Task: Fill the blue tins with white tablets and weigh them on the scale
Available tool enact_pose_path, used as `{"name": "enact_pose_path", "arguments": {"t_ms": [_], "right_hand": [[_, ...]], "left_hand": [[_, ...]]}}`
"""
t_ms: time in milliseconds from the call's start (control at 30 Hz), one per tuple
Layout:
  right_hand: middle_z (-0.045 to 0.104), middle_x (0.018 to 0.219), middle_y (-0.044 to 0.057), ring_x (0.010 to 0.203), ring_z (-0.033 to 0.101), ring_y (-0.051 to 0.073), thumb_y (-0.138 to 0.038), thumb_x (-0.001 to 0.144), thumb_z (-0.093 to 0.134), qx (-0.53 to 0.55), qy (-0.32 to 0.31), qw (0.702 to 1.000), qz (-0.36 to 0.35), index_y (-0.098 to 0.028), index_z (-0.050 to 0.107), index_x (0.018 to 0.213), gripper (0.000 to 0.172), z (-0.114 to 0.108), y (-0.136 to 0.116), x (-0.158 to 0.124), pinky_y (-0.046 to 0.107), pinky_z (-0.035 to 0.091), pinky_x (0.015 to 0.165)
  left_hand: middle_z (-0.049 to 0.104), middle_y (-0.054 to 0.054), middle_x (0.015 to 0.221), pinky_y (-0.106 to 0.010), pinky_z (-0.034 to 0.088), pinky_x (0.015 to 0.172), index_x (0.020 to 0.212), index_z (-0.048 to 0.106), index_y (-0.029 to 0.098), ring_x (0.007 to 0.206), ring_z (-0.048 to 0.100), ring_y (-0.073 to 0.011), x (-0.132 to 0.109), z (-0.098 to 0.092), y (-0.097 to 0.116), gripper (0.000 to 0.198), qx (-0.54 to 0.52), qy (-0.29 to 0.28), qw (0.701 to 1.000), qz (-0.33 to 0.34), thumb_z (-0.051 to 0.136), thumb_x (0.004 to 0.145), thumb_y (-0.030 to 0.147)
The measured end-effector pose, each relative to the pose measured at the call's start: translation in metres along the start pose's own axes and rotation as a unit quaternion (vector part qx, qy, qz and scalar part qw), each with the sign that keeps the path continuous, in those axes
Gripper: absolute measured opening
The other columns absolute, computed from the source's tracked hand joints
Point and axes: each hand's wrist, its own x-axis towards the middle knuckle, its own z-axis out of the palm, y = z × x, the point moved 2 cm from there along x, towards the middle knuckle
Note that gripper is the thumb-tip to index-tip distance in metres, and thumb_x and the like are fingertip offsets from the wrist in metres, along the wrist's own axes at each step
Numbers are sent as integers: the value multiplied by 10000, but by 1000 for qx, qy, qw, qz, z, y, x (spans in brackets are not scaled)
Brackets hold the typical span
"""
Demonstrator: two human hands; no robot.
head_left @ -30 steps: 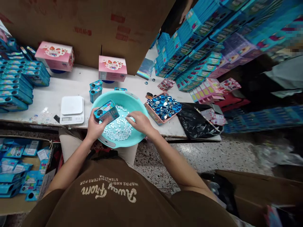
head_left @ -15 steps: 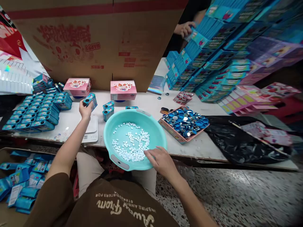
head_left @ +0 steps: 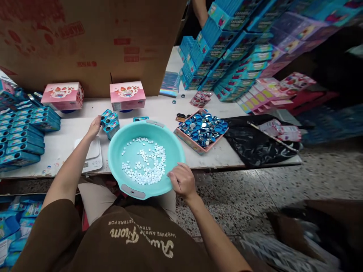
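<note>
Head view: the left hand (head_left: 95,126) reaches to mid-left of the frame, its fingertips against the leftmost of three small blue tins (head_left: 110,121). The tins lie just right of the hand, in a short row running down the frame toward the basin (head_left: 117,149). Whether the fingers pinch that tin or only touch it, I cannot tell. This hand is far nearer the tins than the right hand (head_left: 181,180), which is curled over the basin's lower-right rim, gripping it. White tablets (head_left: 144,166) lie scattered inside the basin. A scale (head_left: 92,156) sits under the left wrist, and a tray (head_left: 201,130) of caps stands right of the basin. The white table (head_left: 159,107) is crowded, with a carton (head_left: 85,37) behind it and speckled floor (head_left: 255,189) at lower right.
</note>
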Motion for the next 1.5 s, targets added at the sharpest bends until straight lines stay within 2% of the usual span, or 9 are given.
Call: {"name": "enact_pose_path", "arguments": {"t_ms": [100,233,367,467,600,800,1067,1267,1500], "right_hand": [[624,621,9,651,582,157,-177,952,428,6,-1,1000,4,-223,596,651,347,-4,11,-4,374,473,907],[691,823,76,830,624,221,-343,889,581,-6,59,987,148,-206,670,814,180,-12,37,-2,405,492,873],[677,1113,149,921,628,273,-543,672,742,63,51,905,417,-158,643,1155,626,-2,68,3,464,512,872],[727,1028,110,929,645,275,-551,584,774,262,-1,809,526,-174,684,1023,586,14,71,-1,442,532,864],[756,968,70,916,670,252,-472,561,782,410,118,702,571,-175,698,920,473,12,48,-17,387,563,824],[742,1055,67,941,679,199,-422,657,699,424,297,678,522,-163,674,994,426,3,23,-14,339,568,857],[729,951,41,868,665,185,-383,643,674,483,308,640,513,-177,650,953,373,20,34,1,323,569,801],[702,1017,92,923,651,218,-411,655,624,435,273,663,545,-155,627,966,403,30,50,-8,372,552,854],[501,1392,213,1356,422,323,-397,847,561,31,161,954,252,-133,473,1372,595,-11,64,9,525,359,1108]], "left_hand": [[669,-114,1046,-386,431,1017,968,611,163,1071,596,-238,-26,-13,22,601,46,58,996,45,390,894,717],[655,-104,1113,-337,467,974,1057,595,175,1105,587,-217,-117,-24,49,510,44,117,988,86,468,896,643],[611,-137,1221,-369,520,868,1178,546,179,1041,604,-236,-211,7,44,549,22,31,999,-35,664,782,539],[634,-108,1076,-390,522,835,1078,537,179,970,609,-245,-245,29,39,419,5,-11,995,-103,671,752,406],[581,-17,876,-347,491,768,960,486,216,822,574,-200,-259,28,64,251,45,27,998,-31,605,754,294],[551,-16,848,-338,474,750,926,443,233,799,561,-195,-255,36,77,192,-16,83,996,15,575,830,333],[510,-21,835,-363,460,804,853,415,242,833,532,-208,-241,54,72,335,-29,141,988,51,522,898,556],[506,-19,830,-360,465,823,834,393,246,846,536,-208,-243,64,70,380,-33,130,990,33,520,901,597],[583,-44,963,-345,495,864,929,419,237,945,588,-200,-276,88,80,254,-120,81,989,-22,467,949,486]]}}
